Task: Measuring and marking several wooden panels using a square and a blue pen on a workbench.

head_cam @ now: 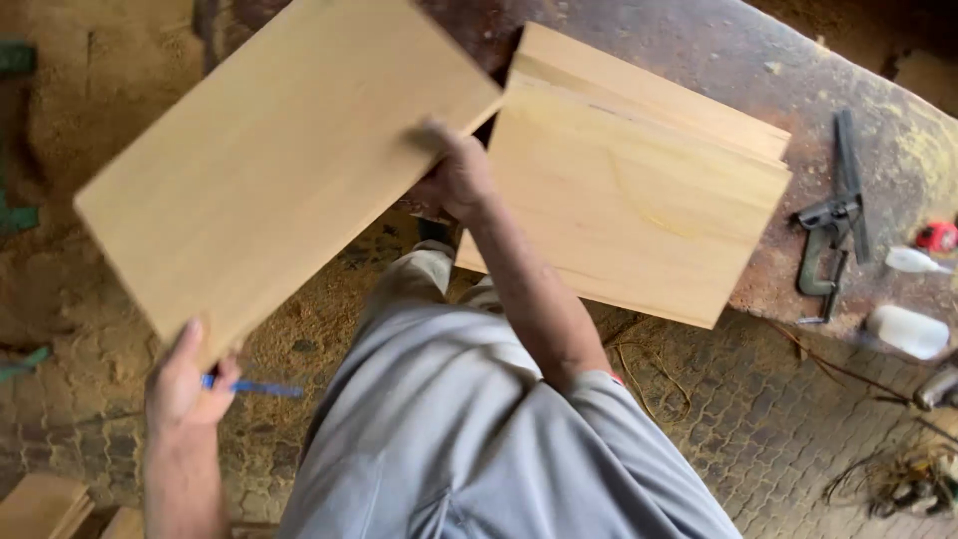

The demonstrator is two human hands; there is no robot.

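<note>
Handling a flat wooden board. The board is held tilted in the air, out in front of the person, between two grips at opposite edges. The left hand clasps the near corner, thumb on the top face, with a blue pencil tucked under the same fingers. The right hand grasps the far long edge, fingers curled beneath. Just beyond the right grip lies a stack of similar boards on a workbench; a clamp and a white bottle lie farther off. The board is probably stiff, moderately light and smooth-faced; opposite-edge holds suit it, since a one-handed corner grip would likely let it swing.
</note>
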